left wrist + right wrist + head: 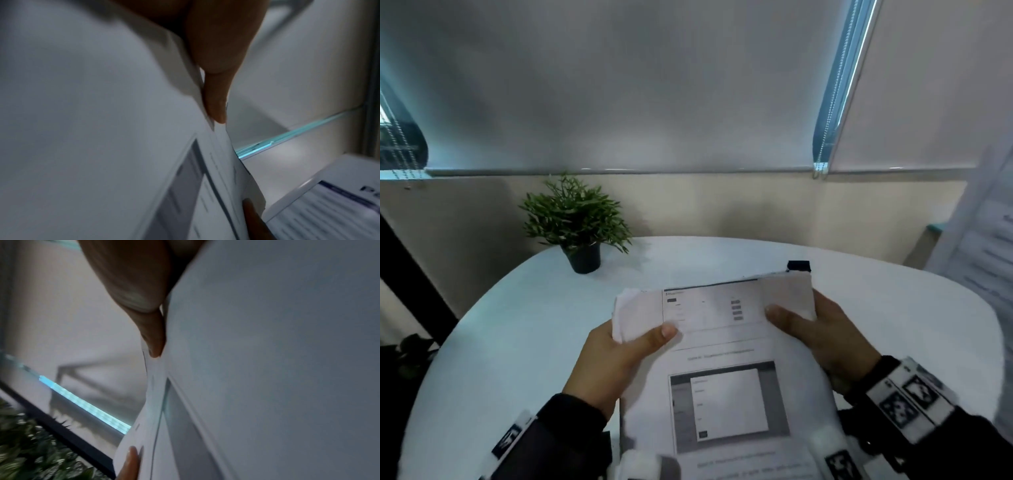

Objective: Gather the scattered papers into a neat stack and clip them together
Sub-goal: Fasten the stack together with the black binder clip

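A stack of printed papers [722,383] is lifted off the white round table [517,308], tilted toward me. My left hand [619,353] grips its left edge, thumb on the top sheet, and my right hand [822,329] grips the right edge the same way. The top edges of the sheets are uneven, with a crumpled corner at the upper left. A black binder clip [798,265] shows just beyond the stack's far right corner. In the left wrist view my thumb [216,97] presses the papers [102,113]. The right wrist view shows my right thumb [152,337] against the papers [267,353].
A small potted green plant [577,222] stands at the table's far left. A printed poster or sheet [983,246] hangs at the right edge. Window blinds [619,85] and a wall lie behind the table.
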A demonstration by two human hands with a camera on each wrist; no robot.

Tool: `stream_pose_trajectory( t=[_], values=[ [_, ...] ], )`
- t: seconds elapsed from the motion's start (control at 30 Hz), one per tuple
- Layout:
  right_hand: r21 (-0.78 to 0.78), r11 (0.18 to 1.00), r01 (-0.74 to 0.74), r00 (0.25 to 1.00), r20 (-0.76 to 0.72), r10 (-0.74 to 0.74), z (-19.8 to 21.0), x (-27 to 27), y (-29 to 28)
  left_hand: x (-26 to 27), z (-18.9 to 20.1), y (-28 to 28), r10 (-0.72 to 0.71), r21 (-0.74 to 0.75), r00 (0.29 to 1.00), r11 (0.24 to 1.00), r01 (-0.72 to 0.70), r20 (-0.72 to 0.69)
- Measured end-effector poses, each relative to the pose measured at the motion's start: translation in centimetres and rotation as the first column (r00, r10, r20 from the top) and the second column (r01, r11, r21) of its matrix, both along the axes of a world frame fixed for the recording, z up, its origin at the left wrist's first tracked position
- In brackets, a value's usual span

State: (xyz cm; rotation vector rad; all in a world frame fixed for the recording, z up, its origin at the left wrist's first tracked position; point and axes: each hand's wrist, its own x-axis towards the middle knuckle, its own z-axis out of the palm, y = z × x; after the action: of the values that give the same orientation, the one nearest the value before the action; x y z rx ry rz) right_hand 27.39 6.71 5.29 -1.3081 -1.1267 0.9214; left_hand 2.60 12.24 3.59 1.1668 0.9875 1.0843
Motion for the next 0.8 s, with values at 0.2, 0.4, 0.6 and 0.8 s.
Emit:
stream_pose_trajectory(
  t=[0.2,0.4,0.6,0.8],
  values=[
    [-0.302,0.948,-0.104,0.988,0.075,0.132,-1.2,1.2,1.0,0.5,-2.0,0.9,0.036,-0.025,0.998,0.999,-0.037,-0.043],
    [-0.608,0.766,0.209,0.960,0.279,-0.040,-2.7,9.5,8.2,1.0,-3.0,1.5,0.105,-0.008,0.973,0.994,-0.109,-0.208],
    [-0.524,0.715,0.462,0.539,0.807,0.243,-5.6,14.2,13.4,1.4,-3.9,2.0,0.122,-0.016,0.954,0.991,-0.131,-0.275],
    [-0.510,0.712,0.483,0.271,0.860,0.432,-8.2,16.1,15.1,1.5,-4.2,2.6,0.106,-0.015,0.952,0.993,-0.115,-0.288]
  ],
)
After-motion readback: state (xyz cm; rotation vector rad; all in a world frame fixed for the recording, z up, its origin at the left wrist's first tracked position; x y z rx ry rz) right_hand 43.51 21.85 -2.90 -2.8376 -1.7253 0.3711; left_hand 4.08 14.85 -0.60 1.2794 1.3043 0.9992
